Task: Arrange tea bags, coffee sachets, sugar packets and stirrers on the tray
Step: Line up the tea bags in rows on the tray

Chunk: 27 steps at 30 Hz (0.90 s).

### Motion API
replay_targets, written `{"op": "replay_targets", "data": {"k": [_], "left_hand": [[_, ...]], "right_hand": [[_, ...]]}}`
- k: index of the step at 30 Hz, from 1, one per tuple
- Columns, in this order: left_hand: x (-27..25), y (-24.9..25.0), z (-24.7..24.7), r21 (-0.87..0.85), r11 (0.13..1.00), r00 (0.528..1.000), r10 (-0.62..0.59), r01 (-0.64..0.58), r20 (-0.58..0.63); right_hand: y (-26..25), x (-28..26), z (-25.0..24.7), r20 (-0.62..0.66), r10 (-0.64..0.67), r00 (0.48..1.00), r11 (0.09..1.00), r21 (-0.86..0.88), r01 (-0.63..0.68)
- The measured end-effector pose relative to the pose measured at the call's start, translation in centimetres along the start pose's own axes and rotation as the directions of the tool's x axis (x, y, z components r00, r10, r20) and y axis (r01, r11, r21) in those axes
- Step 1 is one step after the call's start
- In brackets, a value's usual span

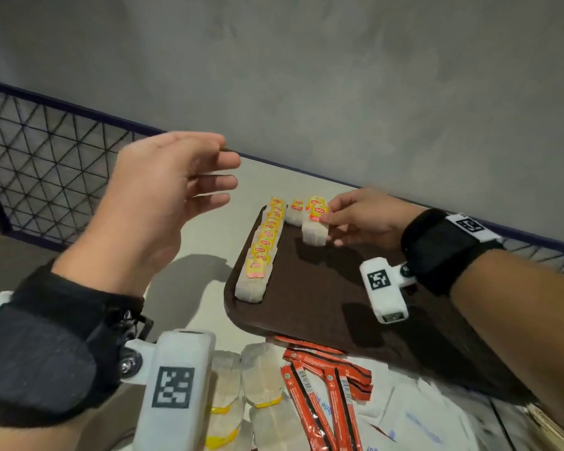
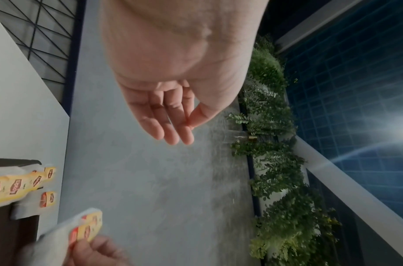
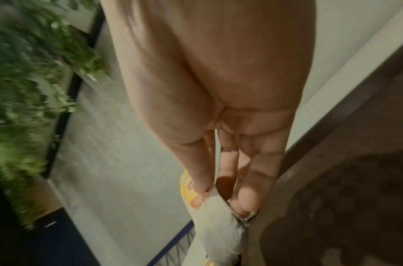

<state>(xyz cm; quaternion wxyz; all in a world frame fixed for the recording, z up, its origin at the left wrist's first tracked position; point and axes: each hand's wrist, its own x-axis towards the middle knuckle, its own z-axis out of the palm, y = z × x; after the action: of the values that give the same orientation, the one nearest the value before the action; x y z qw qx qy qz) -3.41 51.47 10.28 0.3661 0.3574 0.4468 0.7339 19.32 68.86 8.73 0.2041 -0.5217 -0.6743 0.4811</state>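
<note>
A dark brown tray (image 1: 310,301) lies on the white table. Along its left rim stands a row of tea bags (image 1: 261,252) with yellow tags, and another small stack (image 1: 296,212) sits at the far end. My right hand (image 1: 332,222) pinches a small stack of tea bags (image 1: 316,226) at the tray's far end; the right wrist view shows thumb and fingers on either side of this held stack (image 3: 216,216). My left hand (image 1: 209,177) hovers in the air left of the tray, fingers spread and holding nothing; its empty palm (image 2: 173,115) shows in the left wrist view.
Near the table's front edge lie loose tea bags (image 1: 258,375), red coffee sachets (image 1: 326,385) and white sugar packets (image 1: 414,424). A black wire mesh fence (image 1: 46,170) runs along the far left. A grey wall (image 1: 339,92) rises behind the table.
</note>
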Motion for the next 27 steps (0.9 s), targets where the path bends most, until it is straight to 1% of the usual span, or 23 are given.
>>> {"op": "replay_targets", "data": {"k": [4,9,11,13,14,17,18,20,21,22,23,24,25,26,27], "left_hand": [[-0.1,0.2,0.2,-0.019,1.000,1.000,0.003,-0.003,0.013],[0.1,0.5,0.0,-0.043,0.999,1.000,0.014,-0.013,0.008],[0.2,0.6,-0.2,-0.055,0.998,1.000,0.017,-0.017,-0.001],[0.2,0.7,-0.3,-0.066,0.998,1.000,0.016,-0.016,-0.006],[0.2,0.8,-0.3,-0.069,0.997,1.000,0.015,-0.015,-0.006],[0.4,0.7,-0.4,-0.067,0.998,1.000,0.012,-0.013,-0.005],[0.5,0.6,-0.4,-0.062,0.998,1.000,0.013,-0.013,-0.003],[0.6,0.4,-0.5,-0.050,0.999,1.000,0.013,-0.013,0.000],[0.6,0.3,-0.4,-0.047,0.999,1.000,0.012,-0.011,0.003],[0.6,0.3,-0.4,-0.043,0.999,1.000,0.010,-0.010,0.004],[0.6,0.2,-0.4,-0.039,0.999,1.000,0.007,-0.007,0.004],[0.6,0.1,-0.4,-0.034,0.999,1.000,0.004,-0.004,0.004],[0.6,0.1,-0.4,-0.028,1.000,1.000,0.002,-0.001,0.006],[0.6,0.1,-0.3,-0.020,1.000,1.000,-0.001,0.001,0.009],[0.6,0.1,-0.3,-0.011,1.000,1.000,-0.005,0.005,0.012]], "right_hand": [[0.2,4.0,1.5,-0.043,0.073,0.996,0.993,0.099,-0.068],[0.6,6.8,2.5,-0.126,0.169,0.978,0.986,0.011,-0.169],[0.9,7.5,2.7,-0.144,0.212,0.967,0.977,0.028,-0.210],[1.0,8.0,3.2,-0.128,0.253,0.959,0.967,0.050,-0.249],[1.1,8.2,3.4,-0.121,0.262,0.958,0.965,0.049,-0.257],[0.7,8.4,3.9,-0.160,0.276,0.948,0.961,0.055,-0.270],[0.6,8.4,4.0,-0.165,0.274,0.948,0.962,0.058,-0.268],[0.3,8.1,4.1,-0.168,0.222,0.960,0.972,-0.036,-0.231],[0.1,7.6,4.0,-0.187,0.180,0.966,0.980,-0.047,-0.191],[-0.4,6.7,4.1,-0.176,0.158,0.972,0.985,-0.039,-0.167],[-0.6,5.9,4.6,-0.172,0.137,0.976,0.976,-0.147,-0.163],[-0.3,5.8,4.7,-0.170,0.059,0.984,0.954,-0.281,-0.106],[-0.1,5.7,4.7,-0.151,0.026,0.988,0.958,-0.278,-0.068],[0.0,6.4,4.4,-0.116,0.080,0.990,0.987,-0.128,-0.095],[0.2,7.0,4.4,-0.138,0.108,0.984,0.994,0.004,-0.109]]}}
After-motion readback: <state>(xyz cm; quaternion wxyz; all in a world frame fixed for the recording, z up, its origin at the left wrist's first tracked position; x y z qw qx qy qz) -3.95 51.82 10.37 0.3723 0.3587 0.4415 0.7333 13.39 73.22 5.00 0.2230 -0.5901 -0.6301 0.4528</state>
